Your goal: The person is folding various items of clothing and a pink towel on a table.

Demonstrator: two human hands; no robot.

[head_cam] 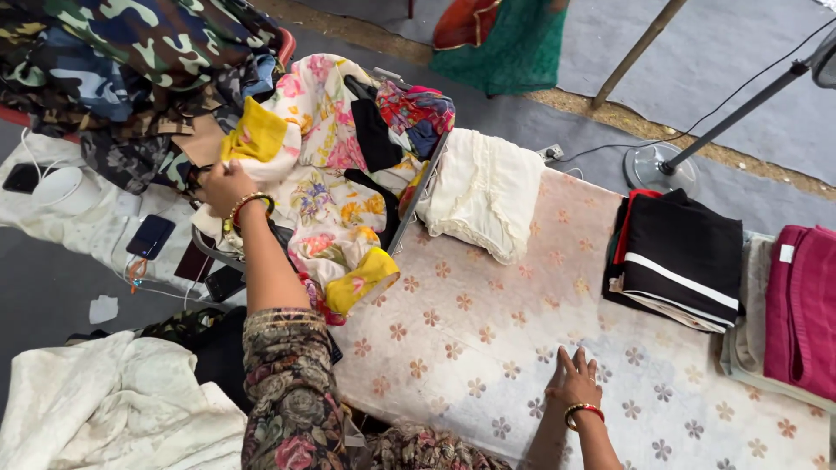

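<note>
Nearest the camera, a floral-patterned sleeve (292, 392) is filling the lower centre of the frame, and from it the left hand (225, 185) is reaching up toward the upper left, its fingers closing on the edge of a flowered garment with yellow trim (335, 204). That garment is lying draped over a heap in the upper middle, its long axis running from upper left down to lower right, so it is sitting just right of the left hand and well apart from the right hand (575, 379). The right hand is resting flat, fingers spread, on the flower-printed table cover (470, 331) at lower centre-right, holding nothing. A camouflage pile (131, 61) is crowding the hand from above; a folded cream cloth (483, 196), a black folded stack (679, 257) and magenta fabric (805, 305) are lying further right.
</note>
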